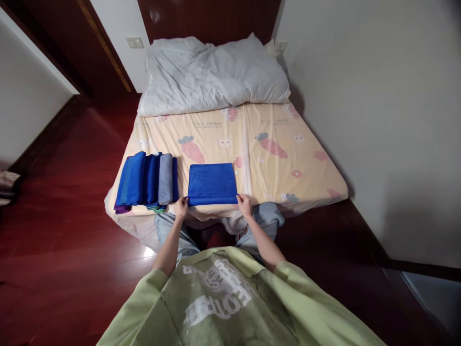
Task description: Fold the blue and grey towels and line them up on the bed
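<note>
A blue towel (212, 179) lies flat on the bed in front of me, its near edge turned over into a narrow band. At the band's left end, my left hand (181, 208) pinches the corner between thumb and fingers. My right hand (244, 204) grips the opposite end the same way. Just left of the towel, several rolled towels sit side by side in a pile: blue rolls (134, 180) and a grey roll (165, 179). Purple cloth (122, 209) and green edges show beneath them.
The bed (302, 163) has a yellow sheet with carrot prints. A crumpled white quilt (216, 74) lies by the dark headboard (209, 19). A white wall (378, 105) stands at the right, with reddish wooden floor (65, 230) at the left.
</note>
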Available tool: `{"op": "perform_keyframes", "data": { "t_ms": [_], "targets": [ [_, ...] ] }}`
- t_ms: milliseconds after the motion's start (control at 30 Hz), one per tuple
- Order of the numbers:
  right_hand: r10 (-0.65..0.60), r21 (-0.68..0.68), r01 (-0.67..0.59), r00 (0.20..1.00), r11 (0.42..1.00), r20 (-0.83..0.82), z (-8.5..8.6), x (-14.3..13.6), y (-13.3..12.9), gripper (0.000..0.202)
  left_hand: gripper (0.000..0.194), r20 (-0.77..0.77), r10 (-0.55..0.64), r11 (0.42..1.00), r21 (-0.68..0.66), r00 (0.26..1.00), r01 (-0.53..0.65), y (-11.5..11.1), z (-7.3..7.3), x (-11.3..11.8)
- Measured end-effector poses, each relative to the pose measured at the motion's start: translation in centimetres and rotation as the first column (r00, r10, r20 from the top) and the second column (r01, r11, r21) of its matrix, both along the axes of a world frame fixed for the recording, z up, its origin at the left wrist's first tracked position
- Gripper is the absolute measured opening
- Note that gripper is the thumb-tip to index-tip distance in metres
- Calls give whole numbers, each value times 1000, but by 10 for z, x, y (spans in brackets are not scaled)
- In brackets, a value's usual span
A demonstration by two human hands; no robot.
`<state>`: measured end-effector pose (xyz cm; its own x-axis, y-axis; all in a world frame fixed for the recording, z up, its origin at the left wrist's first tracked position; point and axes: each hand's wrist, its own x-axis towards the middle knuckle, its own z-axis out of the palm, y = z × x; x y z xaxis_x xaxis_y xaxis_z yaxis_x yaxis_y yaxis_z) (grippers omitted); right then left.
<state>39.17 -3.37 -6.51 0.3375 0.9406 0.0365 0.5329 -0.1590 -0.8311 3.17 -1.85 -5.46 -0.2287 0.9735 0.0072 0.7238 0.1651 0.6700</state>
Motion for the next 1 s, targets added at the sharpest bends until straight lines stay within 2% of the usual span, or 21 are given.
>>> {"op": "perform_keyframes", "data": {
  "t_ms": [333, 567, 900, 1000],
  "targets": [
    [-28, -49, 31, 998, 998, 60, 6, -6, 2, 25, 28, -83, 1, 1000, -26, 997, -3, 1, 3, 5],
    [-48, -69, 53, 996, 996, 81, 4, -8, 5, 24, 28, -94, 2, 999, -31, 996, -5, 3, -2, 5],
    [-24, -59, 31, 993, 998, 116, 6, -11, 5, 11, 20, -91, 38, 999, 15, 995, -37, 0, -2, 7],
    [-12, -71, 23, 988, 997, 152, 6, -12, 5, 15, 19, -107, 36, 999, 16, 994, -35, 0, -1, 8]
  ]
}}
